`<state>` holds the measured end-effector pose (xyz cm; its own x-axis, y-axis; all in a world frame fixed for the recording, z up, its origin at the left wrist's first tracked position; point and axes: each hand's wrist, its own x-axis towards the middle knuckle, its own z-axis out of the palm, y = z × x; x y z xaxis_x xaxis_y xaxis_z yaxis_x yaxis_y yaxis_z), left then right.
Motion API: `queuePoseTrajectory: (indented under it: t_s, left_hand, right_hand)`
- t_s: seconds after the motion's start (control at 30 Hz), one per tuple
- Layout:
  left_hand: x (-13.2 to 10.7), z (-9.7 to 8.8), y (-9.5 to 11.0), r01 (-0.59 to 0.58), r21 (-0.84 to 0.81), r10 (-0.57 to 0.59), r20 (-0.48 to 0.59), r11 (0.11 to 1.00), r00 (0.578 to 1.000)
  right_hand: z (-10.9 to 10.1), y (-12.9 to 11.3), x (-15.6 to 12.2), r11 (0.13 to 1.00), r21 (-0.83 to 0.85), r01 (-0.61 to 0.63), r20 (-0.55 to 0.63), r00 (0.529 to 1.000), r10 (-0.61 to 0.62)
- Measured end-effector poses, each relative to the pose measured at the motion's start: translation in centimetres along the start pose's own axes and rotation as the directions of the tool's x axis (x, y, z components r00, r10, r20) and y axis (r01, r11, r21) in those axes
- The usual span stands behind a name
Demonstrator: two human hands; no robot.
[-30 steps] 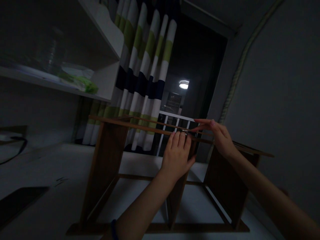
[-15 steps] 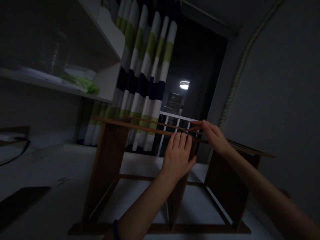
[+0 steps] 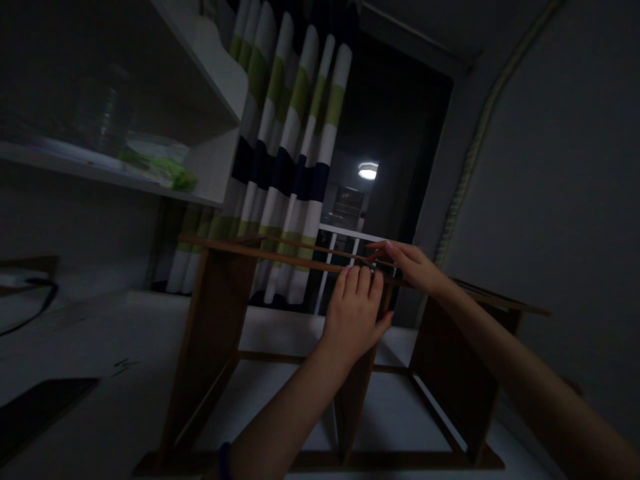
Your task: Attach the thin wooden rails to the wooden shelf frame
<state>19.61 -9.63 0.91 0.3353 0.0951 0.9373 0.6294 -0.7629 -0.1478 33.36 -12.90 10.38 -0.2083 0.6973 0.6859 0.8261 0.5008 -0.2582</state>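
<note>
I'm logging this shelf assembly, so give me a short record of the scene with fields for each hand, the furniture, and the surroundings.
Left hand: left hand pressed on the middle upright, fingertips at the top board
Right hand: right hand with fingers on the same board beside it; grip unclear
Furniture: brown wooden shelf unit on a white surface
Surroundings: striped curtain, wall shelf, ceiling lamp
Light: dim

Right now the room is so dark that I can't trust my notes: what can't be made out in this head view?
- Whatever sits between the left hand and right hand on the top rail of the wooden frame: too small and dark.
- The frame's middle panel top: hidden behind the left hand.
- Items on the wall shelf: blurred, dim.
- The right forearm: cut off by the picture's edge.
</note>
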Motion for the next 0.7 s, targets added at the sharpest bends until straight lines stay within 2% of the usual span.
queuePoseTrajectory:
  t_s: [0.27, 0.5, 0.7]
  left_hand:
    - [2.4, -0.8, -0.6, -0.057, 0.114, 0.051, 0.059, 0.992, 0.997]
    - [2.9, -0.5, -0.5, -0.073, 0.14, 0.053, 0.137, 0.987, 0.989]
    - [2.8, -0.3, -0.5, -0.07, 0.154, 0.052, 0.118, 0.986, 0.992]
  right_hand:
    - [-0.4, 1.2, 0.9, 1.0, 0.009, 0.012, 0.019, 1.0, -0.012]
    - [0.1, 0.6, 0.7, 0.966, -0.215, 0.142, 0.073, 0.989, -0.129]
    - [0.3, 0.1, 0.4, 0.901, -0.36, 0.243, 0.104, 0.97, -0.22]
